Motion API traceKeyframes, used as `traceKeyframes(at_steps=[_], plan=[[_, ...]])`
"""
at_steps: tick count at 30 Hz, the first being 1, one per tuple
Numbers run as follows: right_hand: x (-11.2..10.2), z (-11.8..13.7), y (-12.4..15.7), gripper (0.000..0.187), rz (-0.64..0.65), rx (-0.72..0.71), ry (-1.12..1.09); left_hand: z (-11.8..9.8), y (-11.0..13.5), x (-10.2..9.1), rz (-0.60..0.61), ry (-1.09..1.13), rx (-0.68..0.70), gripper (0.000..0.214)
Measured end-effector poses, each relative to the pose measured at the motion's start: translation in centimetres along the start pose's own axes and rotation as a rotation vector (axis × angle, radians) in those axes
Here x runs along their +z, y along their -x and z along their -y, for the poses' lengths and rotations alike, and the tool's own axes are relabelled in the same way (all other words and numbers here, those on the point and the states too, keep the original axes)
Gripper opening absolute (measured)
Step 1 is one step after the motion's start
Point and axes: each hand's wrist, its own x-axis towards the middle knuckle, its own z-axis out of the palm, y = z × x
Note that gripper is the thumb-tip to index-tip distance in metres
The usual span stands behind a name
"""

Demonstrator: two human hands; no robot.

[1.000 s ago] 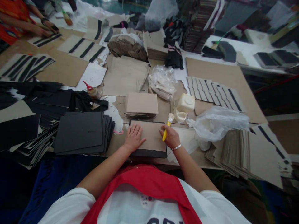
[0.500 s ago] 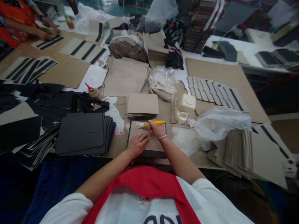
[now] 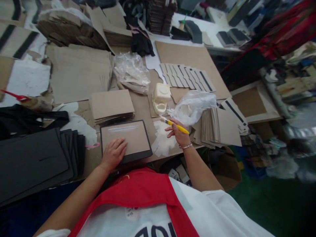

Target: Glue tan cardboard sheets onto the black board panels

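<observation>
My left hand (image 3: 115, 152) lies flat with its fingers stretched on a tan board (image 3: 134, 138). That board rests on a slightly larger black sheet (image 3: 148, 144), whose dark border shows around it. A wet white streak runs across the board's upper part. My right hand (image 3: 178, 132) grips a yellow-handled paintbrush (image 3: 182, 128), bristles pointing up and left. The brush is near a cut-open cream plastic jug (image 3: 162, 95), just beyond its tip. Behind the board is a neat stack of tan boards (image 3: 112, 104).
Black sheets (image 3: 32, 161) are piled at the left, near a red-nozzled bottle (image 3: 27, 98). A crumpled plastic bag (image 3: 195, 105) lies beside grey-brown boards (image 3: 222, 126) at the right. Notched strips (image 3: 187, 77) fan out farther back. The table's front edge runs close to my body.
My right hand has moved the paintbrush off the board to the right, towards the jug. A white streak now shows on the board. The view has turned right.
</observation>
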Motion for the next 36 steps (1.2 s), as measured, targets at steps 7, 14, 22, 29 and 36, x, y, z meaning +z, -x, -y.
traceKeyframes(at_steps=[7, 14, 22, 29, 36], plan=[[-0.2, -12.0, 4.3, 0.020, -0.017, -0.211, 0.811, -0.6, -0.3, -0.2, 0.028, -0.052, -0.012, 0.030], [2.2, -16.3, 3.4, 0.023, -0.106, -0.071, 1.040, -1.3, -0.8, -0.8, 0.039, -0.039, -0.038, 0.029], [2.4, -10.0, 4.5, 0.016, -0.121, -0.456, 0.838, -6.9, -3.3, -1.7, 0.016, 0.389, -0.367, 0.039], [5.7, -2.6, 6.2, 0.015, 0.257, -0.737, 0.582, -10.4, -8.2, 0.4, 0.102, 1.411, -0.830, 0.041], [8.4, -2.0, 3.6, 0.029, 0.239, -0.358, 0.267, -7.1, -6.0, -1.4, -0.281, 1.707, -1.047, 0.038]])
